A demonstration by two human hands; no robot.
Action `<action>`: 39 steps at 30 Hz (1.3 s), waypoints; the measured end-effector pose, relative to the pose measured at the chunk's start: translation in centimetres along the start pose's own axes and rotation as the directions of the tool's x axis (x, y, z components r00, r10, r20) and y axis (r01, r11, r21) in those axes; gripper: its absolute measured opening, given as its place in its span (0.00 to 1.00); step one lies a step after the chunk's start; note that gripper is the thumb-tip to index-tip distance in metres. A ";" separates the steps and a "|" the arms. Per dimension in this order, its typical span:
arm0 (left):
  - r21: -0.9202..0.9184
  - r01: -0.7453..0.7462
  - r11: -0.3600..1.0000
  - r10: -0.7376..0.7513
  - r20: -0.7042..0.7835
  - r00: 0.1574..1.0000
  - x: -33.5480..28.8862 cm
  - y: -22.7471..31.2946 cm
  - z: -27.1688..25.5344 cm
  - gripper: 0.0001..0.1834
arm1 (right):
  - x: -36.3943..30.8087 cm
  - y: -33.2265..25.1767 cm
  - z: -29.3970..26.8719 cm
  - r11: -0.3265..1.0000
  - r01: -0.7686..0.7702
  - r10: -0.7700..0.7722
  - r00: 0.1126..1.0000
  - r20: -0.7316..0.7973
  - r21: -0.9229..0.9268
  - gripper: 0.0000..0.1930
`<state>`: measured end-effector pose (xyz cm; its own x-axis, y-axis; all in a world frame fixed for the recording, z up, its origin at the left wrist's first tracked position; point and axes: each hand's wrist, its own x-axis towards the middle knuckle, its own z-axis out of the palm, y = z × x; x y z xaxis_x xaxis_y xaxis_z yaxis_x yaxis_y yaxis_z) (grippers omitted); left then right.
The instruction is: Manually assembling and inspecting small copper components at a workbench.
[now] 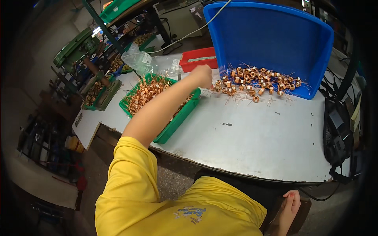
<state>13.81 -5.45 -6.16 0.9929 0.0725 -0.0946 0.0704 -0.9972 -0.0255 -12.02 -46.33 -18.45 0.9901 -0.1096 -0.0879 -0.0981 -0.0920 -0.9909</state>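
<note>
My left hand point(202, 76) reaches over the table to the near left edge of a spread of copper wire coils point(256, 80). Its fingers are bent downward and pressed together, and what they hold, if anything, is hidden. The coils are small rings with thin loose wire ends, lying in and before a large blue bin point(267, 35) tipped on its side. Under my left forearm is a green tray point(179, 122) heaped with more copper coils point(147, 92). My right hand point(290, 205) rests low beside my lap, fingers loosely curled in, with nothing visible in them.
Behind the green tray are a red tray point(189, 63) and a clear plastic bag point(138, 59). A thin cable crosses above them. A green machine point(76, 47) stands at left near other filled trays. A black device with cords point(338, 129) hangs by the table's right edge.
</note>
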 end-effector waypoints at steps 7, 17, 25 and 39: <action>-0.981 -0.128 -0.145 0.142 -0.148 0.979 -5.0 -0.7 -5.6 0.09 | 0.1 -0.4 0.6 1.000 -0.001 0.001 0.999 0.032 -0.012 0.12; -0.286 0.425 -0.859 0.497 -0.265 0.826 -18.6 12.9 5.3 0.14 | -0.2 -4.9 3.2 0.994 0.083 -0.067 0.978 0.197 -0.073 0.06; -0.108 0.697 -0.708 0.694 -0.290 0.659 -21.9 18.4 11.3 0.21 | 1.1 -5.4 5.2 0.891 0.420 -0.453 0.847 0.277 0.173 0.35; -0.132 0.847 -0.515 0.857 -0.100 0.506 -22.5 18.3 13.0 0.26 | 1.1 -4.1 5.9 0.795 0.311 -0.487 0.840 0.241 0.521 0.49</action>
<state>-8.52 -25.13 -17.39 0.5723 -0.8195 0.0293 0.8171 0.5729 0.0645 -9.97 -40.27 -15.03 0.9033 0.1912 0.3841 0.2825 0.4086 -0.8679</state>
